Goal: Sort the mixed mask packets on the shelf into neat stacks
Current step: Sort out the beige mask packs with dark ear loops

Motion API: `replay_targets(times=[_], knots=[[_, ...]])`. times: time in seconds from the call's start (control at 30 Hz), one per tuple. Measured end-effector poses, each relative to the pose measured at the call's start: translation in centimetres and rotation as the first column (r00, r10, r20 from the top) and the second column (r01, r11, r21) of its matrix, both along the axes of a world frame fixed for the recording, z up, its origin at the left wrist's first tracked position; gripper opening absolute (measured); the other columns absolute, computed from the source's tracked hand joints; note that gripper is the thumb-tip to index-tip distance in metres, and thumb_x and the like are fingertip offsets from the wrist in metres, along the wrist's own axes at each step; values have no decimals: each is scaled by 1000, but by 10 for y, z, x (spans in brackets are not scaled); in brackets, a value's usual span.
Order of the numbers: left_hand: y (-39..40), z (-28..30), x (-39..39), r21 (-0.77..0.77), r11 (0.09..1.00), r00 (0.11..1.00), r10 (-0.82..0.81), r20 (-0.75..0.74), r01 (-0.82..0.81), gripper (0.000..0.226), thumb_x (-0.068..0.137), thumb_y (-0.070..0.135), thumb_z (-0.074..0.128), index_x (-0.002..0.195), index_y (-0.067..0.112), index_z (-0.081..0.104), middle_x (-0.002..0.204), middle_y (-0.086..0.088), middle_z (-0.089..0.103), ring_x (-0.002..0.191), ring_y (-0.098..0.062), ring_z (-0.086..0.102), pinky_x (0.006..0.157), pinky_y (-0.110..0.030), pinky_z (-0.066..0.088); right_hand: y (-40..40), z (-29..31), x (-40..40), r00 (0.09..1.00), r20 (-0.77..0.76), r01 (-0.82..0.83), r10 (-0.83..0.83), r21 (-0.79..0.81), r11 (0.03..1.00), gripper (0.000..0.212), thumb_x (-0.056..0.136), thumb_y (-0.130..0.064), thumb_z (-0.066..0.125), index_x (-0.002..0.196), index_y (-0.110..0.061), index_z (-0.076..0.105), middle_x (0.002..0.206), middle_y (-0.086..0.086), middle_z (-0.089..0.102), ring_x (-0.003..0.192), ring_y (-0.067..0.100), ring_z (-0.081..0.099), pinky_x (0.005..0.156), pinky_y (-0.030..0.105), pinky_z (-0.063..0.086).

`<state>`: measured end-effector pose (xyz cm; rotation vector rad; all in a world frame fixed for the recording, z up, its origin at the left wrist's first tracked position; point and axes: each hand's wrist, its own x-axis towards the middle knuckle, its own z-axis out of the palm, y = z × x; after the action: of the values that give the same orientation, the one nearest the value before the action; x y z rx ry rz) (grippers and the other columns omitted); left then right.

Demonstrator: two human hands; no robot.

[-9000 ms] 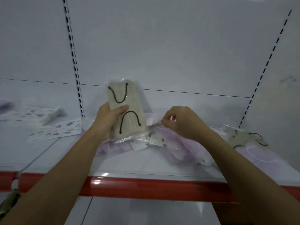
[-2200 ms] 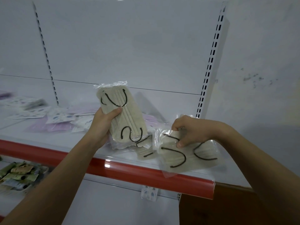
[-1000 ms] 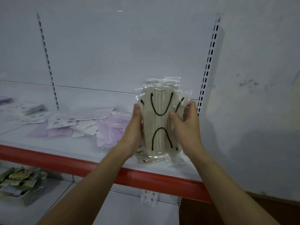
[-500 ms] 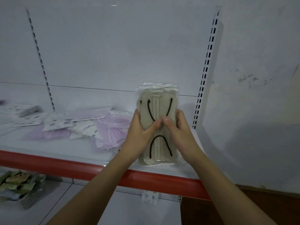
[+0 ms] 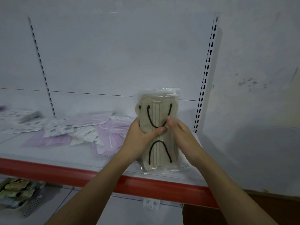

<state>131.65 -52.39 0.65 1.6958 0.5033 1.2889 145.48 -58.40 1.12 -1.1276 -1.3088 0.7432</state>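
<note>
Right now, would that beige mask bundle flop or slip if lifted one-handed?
Probably floppy: the beige mask bundle is soft masks in thin clear wrappers. The shiny plastic looks slippery, so packets may slide apart. Both the left hand and right hand grip it.

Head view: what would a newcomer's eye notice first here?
First, the beige mask packets with black ear loops, gripped upright between the left hand and right hand at the shelf's right end. Next, the purple and patterned packets lying mixed to their left.
</note>
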Motion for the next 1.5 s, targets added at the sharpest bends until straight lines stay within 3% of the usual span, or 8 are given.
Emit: replay_targets(times=[0.17,0.4,0.7,0.93,1.17,1.27,1.4,1.5], knots=[[16,23,-16,-173,964,910,250,330,-202,35,85,18,77,117,10,65,105,-3,76,99,-17,73,84,-33,59,12,20,-11,998,62,-16,17,-11,1000,32,91,-44,66,109,-19,62,97,0,74,88,19,72,79,39,59],[46,28,-78,-418,870,631,481,608,-260,48,88,20,75,132,13,58,122,-2,71,113,-18,68,103,-44,51,59,18,-106,835,-485,-307,259,-19,952,42,83,-24,74,120,-6,66,112,12,74,101,28,72,81,46,60],[102,16,-283,-485,806,675,568,470,-340,54,91,22,70,137,19,41,125,-12,63,105,-24,68,67,-35,60,132,13,-248,931,-319,-215,177,-87,973,23,85,-9,75,108,-3,71,100,15,76,96,33,73,88,52,57],[138,17,-497,-124,746,751,660,8,-654,60,85,23,78,131,39,43,125,-3,53,100,-19,68,67,-24,59,194,23,-409,930,-263,-306,257,-166,937,16,85,-6,75,100,-6,71,96,12,77,84,27,75,62,38,60],[166,20,-659,-270,678,703,711,2,-684,44,94,10,65,131,30,53,106,-18,70,87,-26,70,76,-38,61,248,34,-565,893,-257,-432,370,-254,866,27,82,-9,79,106,-4,68,111,9,72,94,16,71,60,37,60],[176,16,-708,-252,594,615,788,-6,-764,43,94,6,63,131,25,54,103,-15,70,78,-21,70,79,-40,62,269,40,-617,884,-234,-459,405,-268,847,80,70,-21,89,136,0,49,137,13,54,107,26,65,62,43,62],[205,14,-756,-265,499,525,850,-34,-825,41,93,5,60,129,23,55,103,-12,67,82,-26,71,77,-40,62,305,44,-667,925,-142,-378,352,-247,892,55,88,-14,72,132,-14,39,105,13,54,64,20,61,66,48,62],[240,12,-783,-184,455,478,871,-112,-871,36,95,11,59,129,23,55,98,-1,63,85,-28,69,77,-46,59,343,42,-701,944,108,-291,311,-169,942,64,88,-19,71,137,-28,30,93,9,57,73,20,57,68,38,58]])
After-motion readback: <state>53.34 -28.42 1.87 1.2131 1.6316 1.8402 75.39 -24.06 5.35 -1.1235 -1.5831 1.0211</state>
